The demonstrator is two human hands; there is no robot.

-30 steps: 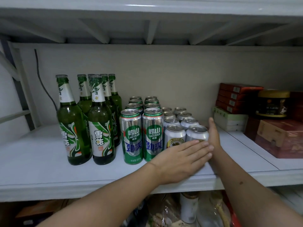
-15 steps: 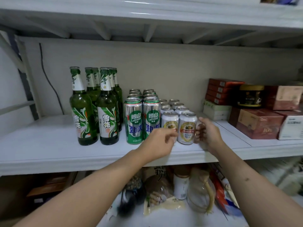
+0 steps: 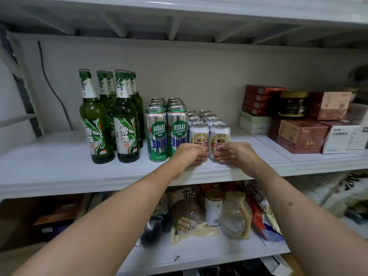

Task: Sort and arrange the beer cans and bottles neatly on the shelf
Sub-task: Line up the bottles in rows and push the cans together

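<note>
Several green glass beer bottles [image 3: 125, 124] stand in two rows at the left of the white shelf [image 3: 59, 168]. To their right, tall green-and-silver Laoshan cans [image 3: 156, 132] form two rows. Short white cans with gold labels follow in two rows. My left hand [image 3: 191, 154] curls its fingers on the lower part of the front left white can [image 3: 199, 134]. My right hand [image 3: 233, 154] curls its fingers on the lower part of the front right white can [image 3: 220, 134]. Both cans stand upright on the shelf, side by side.
Red boxes [image 3: 258, 100], a dark jar with a gold lid [image 3: 292, 104] and brown and white cartons [image 3: 300, 136] fill the shelf's right end. The shelf below holds bags, a white canister [image 3: 213, 210] and a glass jar [image 3: 235, 218]. Another shelf board hangs close overhead.
My head has pulled back, so the shelf looks farther off. My left hand went from lying flat before the cans to curling at the front left can. My right hand came round to the front.
</note>
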